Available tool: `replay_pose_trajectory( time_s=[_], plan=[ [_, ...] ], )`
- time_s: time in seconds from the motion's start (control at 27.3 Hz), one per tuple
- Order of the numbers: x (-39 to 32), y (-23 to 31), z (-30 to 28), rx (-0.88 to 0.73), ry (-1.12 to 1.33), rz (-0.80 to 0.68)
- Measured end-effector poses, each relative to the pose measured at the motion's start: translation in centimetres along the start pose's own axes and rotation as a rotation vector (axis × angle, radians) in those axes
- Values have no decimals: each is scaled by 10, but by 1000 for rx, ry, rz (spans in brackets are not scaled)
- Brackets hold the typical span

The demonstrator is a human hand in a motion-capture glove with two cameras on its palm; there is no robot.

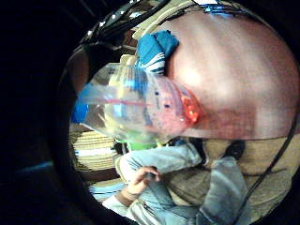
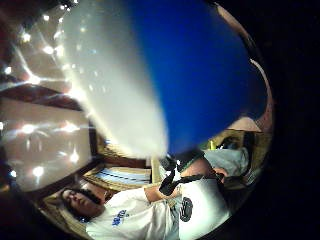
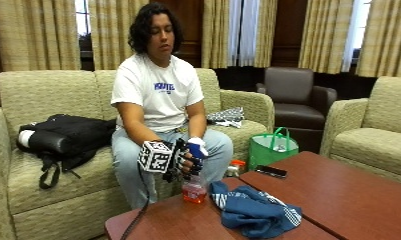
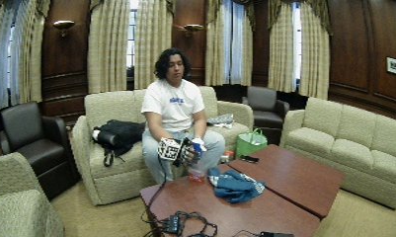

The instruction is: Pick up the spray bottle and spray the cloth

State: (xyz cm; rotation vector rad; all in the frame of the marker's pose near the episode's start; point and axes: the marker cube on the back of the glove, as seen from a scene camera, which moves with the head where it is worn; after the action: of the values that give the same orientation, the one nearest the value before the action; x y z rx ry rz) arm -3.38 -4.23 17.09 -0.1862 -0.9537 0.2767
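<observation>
On the sofa behind a brown table (image 3: 346, 195) sits a person. Their gloved right hand (image 3: 185, 162) grips the neck of a clear spray bottle (image 3: 194, 187) with a blue and white head and orange liquid at the bottom. The bottle is upright at the table's edge nearest the person; whether its base touches the wood I cannot tell. A crumpled blue cloth (image 3: 253, 210) lies on the table just beside it. In the little finger side palm view the bottle (image 1: 140, 110) fills the middle, with the cloth (image 1: 157, 49) beyond. The spray head (image 2: 190, 75) fills the thumb side palm view.
A black phone (image 3: 271, 171) lies on the table near the person's knee. A green bag (image 3: 273, 147) stands on the floor by the sofa, and a black backpack (image 3: 63, 137) lies on the seat. Cables (image 4: 184, 224) sit at the table's front edge.
</observation>
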Motion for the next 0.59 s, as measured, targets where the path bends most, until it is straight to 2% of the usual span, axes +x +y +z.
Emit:
replay_pose_trajectory(
  time_s=[0.59],
  plan=[
    [1,-21,24,82,-45,-46]
  ],
)
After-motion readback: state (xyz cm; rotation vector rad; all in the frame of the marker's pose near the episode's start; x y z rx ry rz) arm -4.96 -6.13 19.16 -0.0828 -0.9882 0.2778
